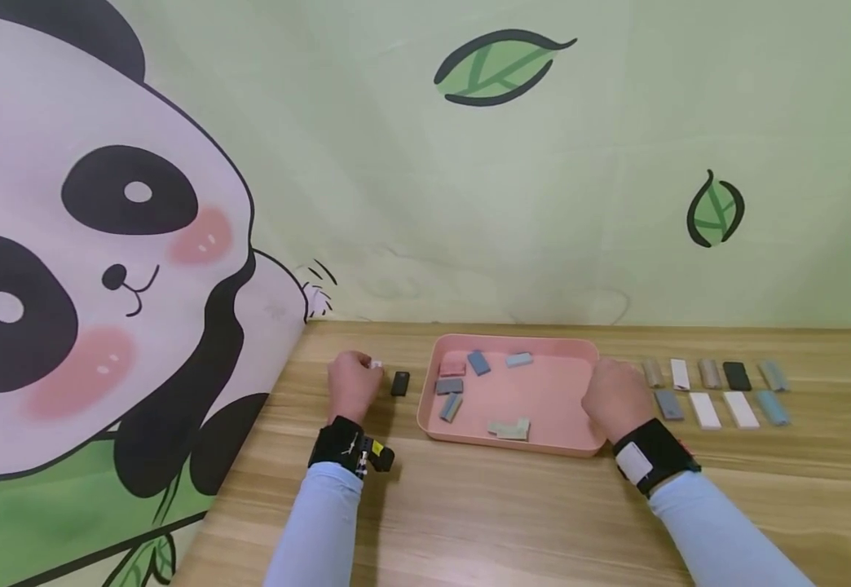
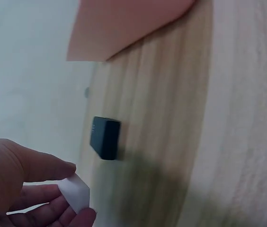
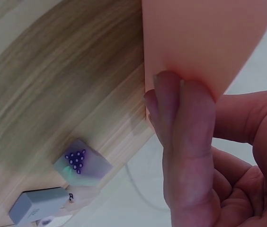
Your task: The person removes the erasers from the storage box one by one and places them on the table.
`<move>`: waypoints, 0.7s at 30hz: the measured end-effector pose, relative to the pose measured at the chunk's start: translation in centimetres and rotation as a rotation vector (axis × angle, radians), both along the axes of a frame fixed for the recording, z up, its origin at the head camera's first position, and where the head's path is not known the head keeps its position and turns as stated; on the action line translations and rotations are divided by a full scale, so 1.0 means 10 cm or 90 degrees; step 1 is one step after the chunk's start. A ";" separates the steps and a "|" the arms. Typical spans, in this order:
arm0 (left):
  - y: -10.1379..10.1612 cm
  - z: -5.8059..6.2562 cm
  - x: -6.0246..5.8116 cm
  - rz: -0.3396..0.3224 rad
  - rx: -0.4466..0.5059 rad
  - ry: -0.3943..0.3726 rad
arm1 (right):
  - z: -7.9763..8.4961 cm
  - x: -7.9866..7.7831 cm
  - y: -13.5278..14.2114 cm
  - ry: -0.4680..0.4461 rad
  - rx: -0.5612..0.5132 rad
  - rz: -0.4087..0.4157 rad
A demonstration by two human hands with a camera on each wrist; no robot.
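My left hand pinches a small white block between thumb and fingertips, at the left of the table. Just to its right lies a small black block, apart from the fingers. My right hand grips the right end of a shallow pink tray; in the right wrist view the fingers lie against the outside of its wall. Inside the tray, several blocks lie along the left side and back, among them a blue one and a pale blue one. Pale grey-green pieces sit near its front wall.
Right of the tray stand two rows of small blocks, including a black one, white ones and a light blue one. A panda-printed cloth hangs behind the wooden table.
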State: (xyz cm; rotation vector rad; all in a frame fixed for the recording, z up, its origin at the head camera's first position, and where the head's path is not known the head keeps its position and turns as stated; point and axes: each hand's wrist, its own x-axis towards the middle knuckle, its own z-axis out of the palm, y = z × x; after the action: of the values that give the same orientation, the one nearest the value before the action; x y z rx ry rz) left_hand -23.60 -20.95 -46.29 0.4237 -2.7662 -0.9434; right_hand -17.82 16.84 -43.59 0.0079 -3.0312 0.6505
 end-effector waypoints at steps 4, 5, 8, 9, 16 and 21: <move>0.01 -0.06 -0.02 -0.005 -0.016 -0.013 | 0.01 0.00 0.00 0.002 0.001 0.000; 0.01 -0.07 -0.02 -0.004 -0.018 -0.016 | 0.01 0.00 0.00 0.001 -0.001 -0.001; 0.02 -0.08 -0.02 -0.003 -0.029 -0.019 | 0.01 0.00 0.00 -0.003 -0.002 0.000; 0.03 -0.09 -0.02 -0.003 -0.033 -0.017 | 0.01 0.01 0.00 -0.003 -0.001 0.001; 0.04 -0.10 -0.01 -0.004 -0.061 -0.002 | 0.00 0.00 0.00 -0.001 0.004 0.002; 0.05 -0.12 -0.02 -0.002 -0.065 -0.017 | 0.00 0.01 0.00 -0.006 0.007 -0.002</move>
State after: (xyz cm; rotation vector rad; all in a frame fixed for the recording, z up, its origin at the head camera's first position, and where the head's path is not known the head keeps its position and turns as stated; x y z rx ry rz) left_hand -23.81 -20.45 -47.48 0.4175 -2.8241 -0.7996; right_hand -17.76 16.81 -43.55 0.0007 -3.0439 0.6356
